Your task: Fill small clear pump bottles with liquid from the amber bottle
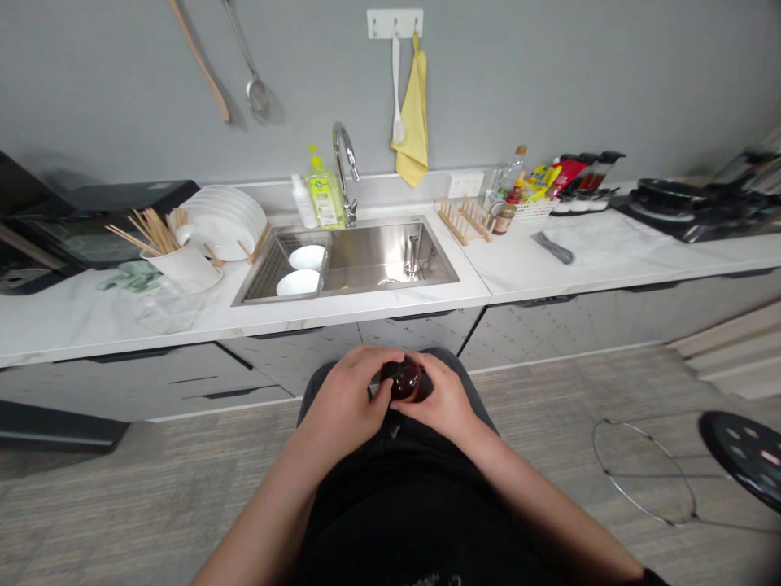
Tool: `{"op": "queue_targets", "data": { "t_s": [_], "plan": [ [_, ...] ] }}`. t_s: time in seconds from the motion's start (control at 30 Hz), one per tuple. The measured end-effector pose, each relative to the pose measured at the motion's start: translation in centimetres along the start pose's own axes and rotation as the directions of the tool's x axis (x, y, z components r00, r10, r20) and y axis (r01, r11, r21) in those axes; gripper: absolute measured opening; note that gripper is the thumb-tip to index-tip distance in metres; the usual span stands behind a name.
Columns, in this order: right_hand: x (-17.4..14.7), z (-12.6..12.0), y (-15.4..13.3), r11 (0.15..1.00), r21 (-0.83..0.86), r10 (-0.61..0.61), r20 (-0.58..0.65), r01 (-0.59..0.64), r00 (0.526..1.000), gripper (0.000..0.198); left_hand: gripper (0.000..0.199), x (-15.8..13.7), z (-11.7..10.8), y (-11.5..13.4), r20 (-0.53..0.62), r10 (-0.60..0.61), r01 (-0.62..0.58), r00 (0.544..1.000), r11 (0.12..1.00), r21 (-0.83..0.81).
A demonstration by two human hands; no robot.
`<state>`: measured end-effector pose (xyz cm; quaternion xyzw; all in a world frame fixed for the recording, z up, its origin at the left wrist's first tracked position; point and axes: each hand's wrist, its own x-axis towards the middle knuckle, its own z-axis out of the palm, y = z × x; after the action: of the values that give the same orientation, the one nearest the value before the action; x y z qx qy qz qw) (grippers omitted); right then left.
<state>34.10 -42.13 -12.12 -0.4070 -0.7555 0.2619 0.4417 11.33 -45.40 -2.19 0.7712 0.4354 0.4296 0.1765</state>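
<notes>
In the head view, the left hand [357, 391] and the right hand [444, 396] hold the dark red jar [405, 379] from opposite sides, probably for keeping it steady. It is close before the body, apart from the sink [372, 256], perhaps for easier control.

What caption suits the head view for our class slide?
Left hand and right hand hold a shiny dark red object before a counter with a sink.

A small, rounded, glossy object [405, 379] shows dark reddish brown with pale highlights. The long white countertop [518, 264] carries faint grey veining. The hanging square-cornered cloth [416, 114] is plain yellow, the plastic pump bottle [324, 195] yellow-green, the flat floor [195, 488] streaked grey and beige.
</notes>
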Motion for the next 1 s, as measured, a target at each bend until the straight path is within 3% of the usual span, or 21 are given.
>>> {"op": "queue_targets", "data": {
  "t_s": [0.13, 0.2, 0.3, 0.33, 0.47, 0.53, 0.63, 0.67, 0.8, 0.9, 1.0],
  "plan": [
    [-0.1, 0.5, 0.3, 1.000, -0.010, 0.024, -0.008, -0.024, 1.000, 0.080, 0.052, 0.4, -0.2, 0.4, -0.049, 0.008, -0.007, 0.999, 1.000, 0.020],
    [-0.2, 0.6, 0.3, 0.999, -0.010, 0.033, -0.006, -0.033, 0.999, 0.080, 0.041, 0.7, -0.2, 0.3, -0.073, -0.005, 0.012, 0.997, 0.995, 0.094],
    [-0.2, 0.8, 0.4, 1.000, 0.002, 0.018, 0.010, -0.018, 1.000, 0.081, 0.017, 0.9, -0.2, 0.4, 0.019, 0.003, -0.007, 1.000, 0.980, 0.197],
    [-0.2, 0.8, 0.4, 1.000, 0.005, 0.012, 0.014, -0.012, 1.000, 0.082, 0.017, 1.0, -0.2, 0.5, 0.067, 0.019, -0.032, 0.998, 0.978, 0.206],
    [-0.2, 0.8, 0.5, 1.000, 0.009, 0.022, 0.013, -0.022, 1.000, 0.079, 0.059, 1.1, -0.3, 1.1, 0.193, 0.094, -0.126, 0.977, 0.979, 0.162],
    [-0.3, 0.7, 0.4, 0.999, 0.010, 0.032, 0.011, -0.032, 0.999, 0.076, 0.058, 1.1, -0.1, 1.2, 0.145, 0.067, -0.091, 0.987, 0.982, 0.167],
    [-0.3, 0.6, 0.6, 1.000, 0.001, 0.030, 0.011, -0.030, 0.999, 0.078, 0.032, 1.1, 0.1, 1.1, 0.055, -0.013, 0.005, 0.998, 0.988, 0.155],
    [-0.4, 0.6, 0.6, 1.000, -0.003, 0.029, 0.012, -0.029, 0.999, 0.078, 0.028, 1.1, 0.0, 1.2, 0.078, -0.009, -0.001, 0.997, 0.991, 0.137],
    [-0.4, 0.8, 0.7, 1.000, -0.003, 0.027, 0.021, -0.027, 0.999, 0.073, 0.056, 1.1, -0.8, 2.2, 0.271, -0.010, -0.054, 0.963, 0.973, 0.226],
    [-0.4, 0.9, 0.7, 1.000, -0.005, 0.010, 0.025, -0.010, 1.000, 0.074, 0.034, 1.3, -1.1, 2.8, 0.266, -0.178, 0.044, 0.947, 0.896, 0.442],
    [-0.5, 0.9, 0.7, 1.000, -0.006, -0.001, 0.033, 0.001, 0.999, 0.080, 0.016, 1.4, -1.1, 2.8, 0.323, -0.186, -0.002, 0.928, 0.865, 0.502]
  ]
}}
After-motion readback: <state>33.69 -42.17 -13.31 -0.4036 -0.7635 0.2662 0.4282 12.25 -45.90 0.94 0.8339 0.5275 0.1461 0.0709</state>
